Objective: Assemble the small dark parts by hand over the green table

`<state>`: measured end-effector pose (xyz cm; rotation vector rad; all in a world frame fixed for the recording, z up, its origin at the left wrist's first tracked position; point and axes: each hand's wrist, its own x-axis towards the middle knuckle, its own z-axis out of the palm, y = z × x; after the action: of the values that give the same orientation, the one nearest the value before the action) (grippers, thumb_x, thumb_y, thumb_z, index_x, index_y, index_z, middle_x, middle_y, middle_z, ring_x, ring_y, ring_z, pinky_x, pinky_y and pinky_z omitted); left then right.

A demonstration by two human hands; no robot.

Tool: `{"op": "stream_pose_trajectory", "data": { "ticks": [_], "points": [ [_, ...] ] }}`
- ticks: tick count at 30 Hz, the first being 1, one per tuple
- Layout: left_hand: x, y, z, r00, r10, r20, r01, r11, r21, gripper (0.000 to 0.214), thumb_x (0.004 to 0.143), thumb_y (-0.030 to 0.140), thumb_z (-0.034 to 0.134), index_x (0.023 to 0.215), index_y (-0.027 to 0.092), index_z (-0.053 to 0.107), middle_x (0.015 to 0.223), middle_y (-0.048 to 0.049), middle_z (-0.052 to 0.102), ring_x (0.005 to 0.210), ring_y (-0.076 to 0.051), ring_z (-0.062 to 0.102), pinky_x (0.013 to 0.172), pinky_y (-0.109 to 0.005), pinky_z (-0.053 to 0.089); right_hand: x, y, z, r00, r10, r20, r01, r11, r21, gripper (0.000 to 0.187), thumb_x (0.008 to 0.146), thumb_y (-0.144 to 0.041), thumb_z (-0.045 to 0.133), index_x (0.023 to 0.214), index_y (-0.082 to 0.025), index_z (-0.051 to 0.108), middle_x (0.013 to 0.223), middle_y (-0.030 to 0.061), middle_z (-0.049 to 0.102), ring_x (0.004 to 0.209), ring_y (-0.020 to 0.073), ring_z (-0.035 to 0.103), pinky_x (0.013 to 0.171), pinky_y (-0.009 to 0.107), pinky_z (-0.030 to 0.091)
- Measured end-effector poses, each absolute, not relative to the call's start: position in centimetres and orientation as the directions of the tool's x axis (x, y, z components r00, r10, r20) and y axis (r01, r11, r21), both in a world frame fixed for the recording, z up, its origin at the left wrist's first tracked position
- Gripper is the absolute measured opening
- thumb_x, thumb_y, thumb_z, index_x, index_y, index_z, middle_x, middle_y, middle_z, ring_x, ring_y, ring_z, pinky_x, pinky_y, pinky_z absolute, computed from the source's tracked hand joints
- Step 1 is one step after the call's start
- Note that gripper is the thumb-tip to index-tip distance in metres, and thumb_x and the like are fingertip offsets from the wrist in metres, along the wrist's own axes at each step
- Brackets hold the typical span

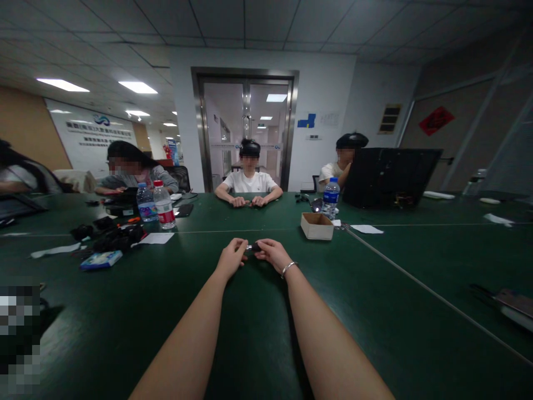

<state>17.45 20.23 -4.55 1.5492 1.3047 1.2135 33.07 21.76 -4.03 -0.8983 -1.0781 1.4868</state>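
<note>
Both my forearms reach out over the dark green table (258,333). My left hand (231,257) and my right hand (270,253) meet near the middle of it, fingers curled. Between them they pinch a small dark object (251,247) with a pale end, too small to name. A thin bracelet (287,268) circles my right wrist. Both hands rest on or just above the tabletop.
A small open cardboard box (317,226) stands just beyond my right hand. Two water bottles (164,204) and dark clutter (112,236) lie at the left, a blue packet (101,259) nearer. A black laptop (387,176) and bottle (331,198) stand far right. Three people sit across the table.
</note>
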Motion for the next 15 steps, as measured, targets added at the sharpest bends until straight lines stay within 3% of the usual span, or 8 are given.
{"op": "stream_pose_trajectory", "data": {
  "ticks": [4, 7, 11, 15],
  "points": [
    [17.29, 19.93, -4.32, 0.081, 0.963, 0.257, 0.147, -0.266, 0.953, 0.047, 0.07, 0.036, 0.062, 0.111, 0.022, 0.045, 0.104, -0.0091, 0.056, 0.075, -0.015, 0.061, 0.045, -0.016, 0.043, 33.06, 21.67, -3.88, -0.16, 0.987, -0.008, -0.319, -0.059, -0.946, 0.002, 0.078, -0.01, 0.06, 0.078, -0.009, 0.058, 0.066, 0.0064, 0.061, 0.049, 0.0104, 0.058, 0.047, 0.018, 0.05],
    [17.25, 20.0, -4.42, 0.084, 0.965, 0.248, 0.15, -0.258, 0.954, 0.046, 0.071, 0.036, 0.061, 0.112, 0.02, 0.045, 0.092, -0.0077, 0.06, 0.066, -0.013, 0.06, 0.045, -0.017, 0.043, 33.12, 21.5, -3.69, -0.172, 0.985, -0.003, -0.314, -0.057, -0.948, 0.001, 0.08, -0.009, 0.057, 0.078, -0.009, 0.058, 0.066, 0.0063, 0.061, 0.049, 0.0101, 0.058, 0.047, 0.017, 0.05],
    [17.33, 20.32, -4.69, 0.048, 0.981, 0.189, 0.156, -0.194, 0.969, 0.047, 0.08, 0.045, 0.046, 0.118, 0.018, 0.038, 0.072, -0.004, 0.059, 0.051, -0.01, 0.056, 0.042, -0.017, 0.042, 33.12, 21.35, -3.55, -0.178, 0.984, -0.009, -0.297, -0.062, -0.953, 0.006, 0.083, -0.007, 0.052, 0.08, -0.008, 0.057, 0.067, 0.0065, 0.061, 0.05, 0.0098, 0.058, 0.049, 0.016, 0.051],
    [17.33, 20.37, -4.76, 0.025, 0.972, 0.236, 0.169, -0.236, 0.957, 0.058, 0.072, 0.038, 0.06, 0.122, 0.022, 0.034, 0.094, -0.007, 0.058, 0.06, -0.012, 0.06, 0.042, -0.016, 0.042, 33.09, 21.39, -3.59, -0.172, 0.985, -0.011, -0.301, -0.063, -0.952, 0.006, 0.083, -0.007, 0.052, 0.081, -0.008, 0.057, 0.066, 0.0059, 0.061, 0.049, 0.0095, 0.058, 0.048, 0.017, 0.051]
  ]
}}
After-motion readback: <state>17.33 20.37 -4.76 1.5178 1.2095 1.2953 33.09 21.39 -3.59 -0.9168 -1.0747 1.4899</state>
